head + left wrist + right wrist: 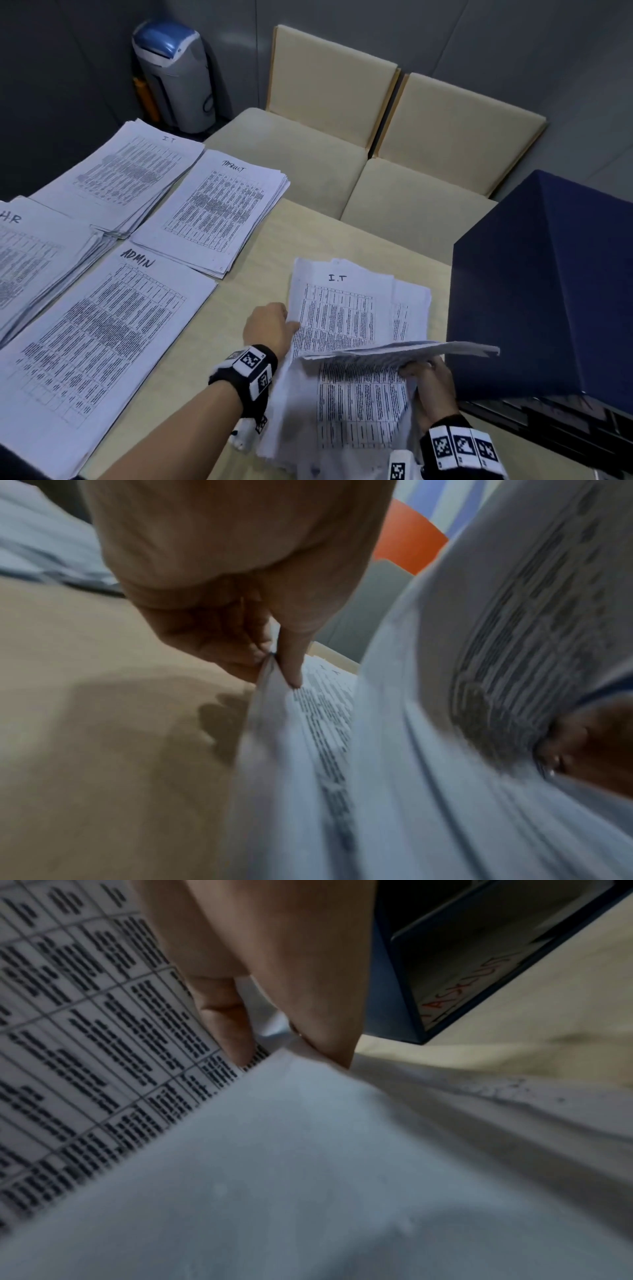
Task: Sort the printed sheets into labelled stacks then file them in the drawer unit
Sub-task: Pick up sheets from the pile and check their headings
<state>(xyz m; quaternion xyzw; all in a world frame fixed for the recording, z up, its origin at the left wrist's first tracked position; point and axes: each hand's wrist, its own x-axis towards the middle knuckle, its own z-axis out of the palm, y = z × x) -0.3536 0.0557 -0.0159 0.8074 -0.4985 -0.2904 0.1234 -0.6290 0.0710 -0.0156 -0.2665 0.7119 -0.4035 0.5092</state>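
Note:
A loose pile of printed sheets (359, 411) lies at the table's front right, beside the dark blue drawer unit (548, 291). Its exposed sheet (339, 308) is headed "I.T". My left hand (289, 323) pinches that sheet's left edge between thumb and fingers (291, 669). My right hand (424, 371) grips a lifted bundle of sheets (400, 353) by its near edge, fingers (236, 1031) curled under it. Four labelled stacks lie to the left: I.T (126, 171), a handwritten one, perhaps "TASKLIST" (219, 209), HR (30, 253) and ADMIN (99, 335).
The beige table (308, 233) has a bare strip between the stacks and the pile. Two cream chairs (298, 154) (428, 192) stand behind it. A grey and blue machine (171, 75) stands on the floor at the back left. A red-lettered label (462, 993) shows on the drawer unit.

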